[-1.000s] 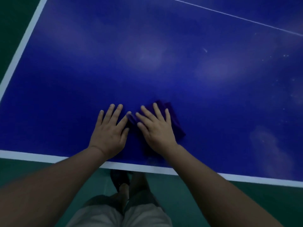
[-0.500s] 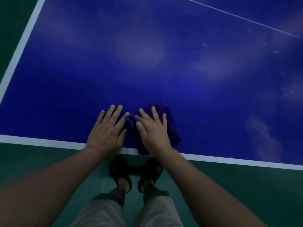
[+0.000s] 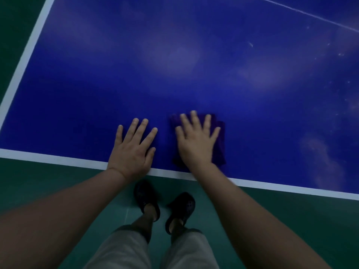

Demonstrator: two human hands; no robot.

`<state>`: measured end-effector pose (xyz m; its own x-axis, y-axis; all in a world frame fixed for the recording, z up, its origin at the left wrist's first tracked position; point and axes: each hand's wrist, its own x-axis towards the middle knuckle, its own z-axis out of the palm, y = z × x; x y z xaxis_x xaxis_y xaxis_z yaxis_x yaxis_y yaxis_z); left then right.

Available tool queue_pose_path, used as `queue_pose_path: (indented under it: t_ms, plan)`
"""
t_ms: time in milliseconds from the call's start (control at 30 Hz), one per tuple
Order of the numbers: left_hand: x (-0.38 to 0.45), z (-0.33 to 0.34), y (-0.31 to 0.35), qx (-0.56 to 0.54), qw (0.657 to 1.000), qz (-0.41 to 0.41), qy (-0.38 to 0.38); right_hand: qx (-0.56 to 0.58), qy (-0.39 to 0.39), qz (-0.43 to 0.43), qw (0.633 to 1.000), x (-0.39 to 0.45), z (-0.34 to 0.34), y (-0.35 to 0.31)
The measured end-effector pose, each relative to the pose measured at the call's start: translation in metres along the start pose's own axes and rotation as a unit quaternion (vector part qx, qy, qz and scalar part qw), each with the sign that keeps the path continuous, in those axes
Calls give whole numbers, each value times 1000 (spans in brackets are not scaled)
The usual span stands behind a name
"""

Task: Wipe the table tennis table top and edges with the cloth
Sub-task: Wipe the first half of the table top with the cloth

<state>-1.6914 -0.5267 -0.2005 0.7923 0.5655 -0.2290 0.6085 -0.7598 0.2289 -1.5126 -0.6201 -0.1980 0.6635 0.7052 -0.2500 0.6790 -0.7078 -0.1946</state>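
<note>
Mid-wipe near the white edge line of the dark blue table tennis worktop. Right hand flat, pressing a folded purple cloth; left hand flat, empty. Next, probably sweeping toward the hazy smears.

Right hand and cloth slid away from left hand, a gap opened between them, both hands drawn back nearer the worktop's white edge line

The table is deep blue with a white stripe along its near and left edges and pale cloudy smudges, the cloth on it is dark purple, the floor green, the shoes black, the shorts grey.
</note>
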Motion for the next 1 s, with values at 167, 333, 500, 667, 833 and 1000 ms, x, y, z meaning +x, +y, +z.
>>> queue_pose_path:
  t_ms: [167,333,500,667,833,1000]
  plan:
    - [4,4,12,13,1000,-16,14,-33,10,-100,994,-76,16,24]
    - [17,2,36,10,1000,2,15,-34,-1,-16,999,-65,-14,113]
    - [46,3,83,-13,999,39,23,17,17,81,996,14,-23,88]
    - [75,5,105,-2,998,51,19,-30,14,-127,991,-28,-19,102]
    - [85,10,117,14,1000,19,-4,-30,-7,-78,996,-38,-40,190]
    - [95,9,124,27,1000,3,-7,10,29,44,999,64,-55,169]
